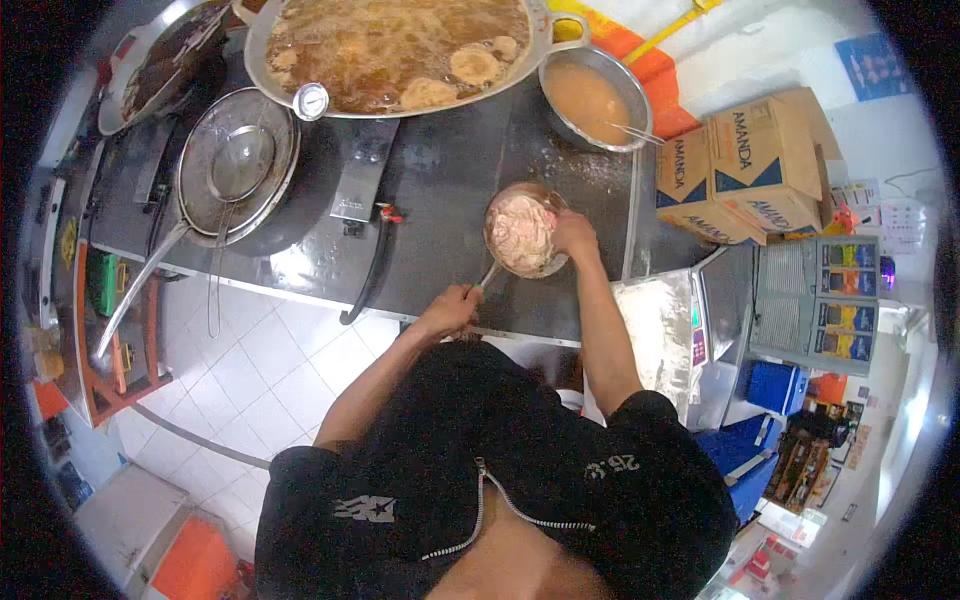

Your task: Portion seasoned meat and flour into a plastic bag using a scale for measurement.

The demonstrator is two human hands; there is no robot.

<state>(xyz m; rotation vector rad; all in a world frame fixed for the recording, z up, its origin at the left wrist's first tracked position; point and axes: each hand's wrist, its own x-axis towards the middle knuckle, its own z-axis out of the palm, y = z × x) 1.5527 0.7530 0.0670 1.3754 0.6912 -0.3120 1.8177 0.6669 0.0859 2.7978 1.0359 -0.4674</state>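
My left hand [454,309] is closed around the handle of a round metal ladle or small pan [553,196], held over the dark counter. A pale pink, floury, dough-like mass [521,229] fills most of it. My right hand [576,234] reaches in at the right side, its fingertips against the mass; whether they grip any of it is hidden. Behind, a large pan of bubbling oil [360,45] holds several golden frying pieces [474,66]. A dial thermometer [310,101] sits at its front rim.
Right of the oil pan stands a steel bowl of orange-brown liquid [589,97] with a whisk-like wire tool [634,132]. Large strainers [240,161] rest at left, a long handle projecting past the counter edge. Cardboard boxes [750,165] and a floury scale [656,330] are at right.
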